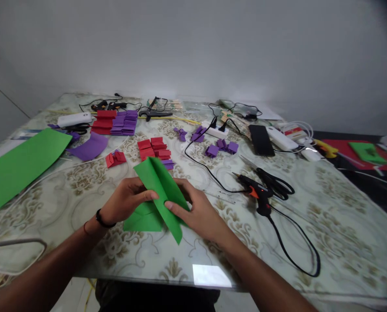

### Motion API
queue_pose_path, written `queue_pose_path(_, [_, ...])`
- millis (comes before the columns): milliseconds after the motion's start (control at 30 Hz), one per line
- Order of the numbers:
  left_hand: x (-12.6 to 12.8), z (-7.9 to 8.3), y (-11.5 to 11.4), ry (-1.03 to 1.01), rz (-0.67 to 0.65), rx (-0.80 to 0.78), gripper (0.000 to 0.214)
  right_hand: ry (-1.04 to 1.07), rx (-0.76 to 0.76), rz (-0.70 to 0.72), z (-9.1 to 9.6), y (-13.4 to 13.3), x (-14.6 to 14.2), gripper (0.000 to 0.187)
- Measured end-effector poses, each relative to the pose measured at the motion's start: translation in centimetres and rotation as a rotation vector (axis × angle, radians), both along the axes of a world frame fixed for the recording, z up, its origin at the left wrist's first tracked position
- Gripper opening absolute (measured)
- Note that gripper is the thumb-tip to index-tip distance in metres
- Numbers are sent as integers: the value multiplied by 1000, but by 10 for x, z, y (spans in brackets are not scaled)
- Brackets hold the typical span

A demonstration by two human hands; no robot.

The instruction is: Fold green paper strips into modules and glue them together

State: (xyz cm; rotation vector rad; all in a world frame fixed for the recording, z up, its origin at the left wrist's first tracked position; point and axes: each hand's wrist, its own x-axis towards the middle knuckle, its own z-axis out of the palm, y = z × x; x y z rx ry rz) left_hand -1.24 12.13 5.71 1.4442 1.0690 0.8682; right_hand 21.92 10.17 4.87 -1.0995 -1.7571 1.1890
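Observation:
A folded green paper piece [161, 190] lies partly raised over the glass-topped table [326, 216] near its front edge. My left hand [125, 201] pinches its left side, thumb on top and fingers curled beneath. My right hand [198, 210] grips the right side, with the index finger pressed along a crease. Both hands are closed on the paper. A black band sits on my left wrist.
A large green sheet [21, 162] lies at the left. Red folded pieces [154, 148] and purple folded pieces [124, 122] are behind my hands. A black glue gun [257, 194], scissors [273, 180], a phone [261, 139] and a power strip [214, 130] lie to the right.

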Motion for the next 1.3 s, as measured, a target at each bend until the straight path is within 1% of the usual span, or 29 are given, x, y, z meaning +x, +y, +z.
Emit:
queue_pose_path(67, [-2,1,1,-12,-16,-9,41,34,-68,-10,-2,3,2,29])
queue_pose_path(133, [-2,0,2,7,-3,0,40,19,-98,-68,-6,6,4,25])
queue_pose_path(233, [0,-2,2,74,41,33,41,-73,-43,-209,-11,8,6,25])
queue_pose_path(300, [3,-4,2,112,3,11,44,-105,-12,-245,-12,8,5,27])
queue_pose_path(400, [5,-8,0,165,-82,-15,41,-58,-56,-203,-11,6,4,29])
queue_pose_path(500, [3,-11,-1,146,-68,13,39,48,-133,-167,-9,8,5,31])
queue_pose_path(567, [0,-13,0,103,-58,-1,41,89,-151,-184,-7,12,9,36])
queue_pose_path(667, [-4,-14,2,65,-64,-36,42,113,-132,-253,-6,20,17,44])
queue_pose_path(800, [-4,-15,4,31,-106,-87,41,140,-127,-325,-6,29,28,48])
queue_pose_path(933, [-2,-16,4,6,-111,-102,41,158,-173,-302,-7,31,30,48])
queue_pose_path(1033, [-3,-16,6,48,-86,-86,38,185,-225,-277,-8,32,30,49])
queue_pose_path(1100, [-5,-16,6,79,-66,-78,35,216,-242,-291,-8,34,32,50])
queue_pose_path(1200, [-7,-16,7,100,-33,-77,32,227,-211,-343,-7,38,40,50])
queue_pose_path(1300, [-9,-16,7,105,-1,-85,31,174,-92,-403,-4,40,49,48])
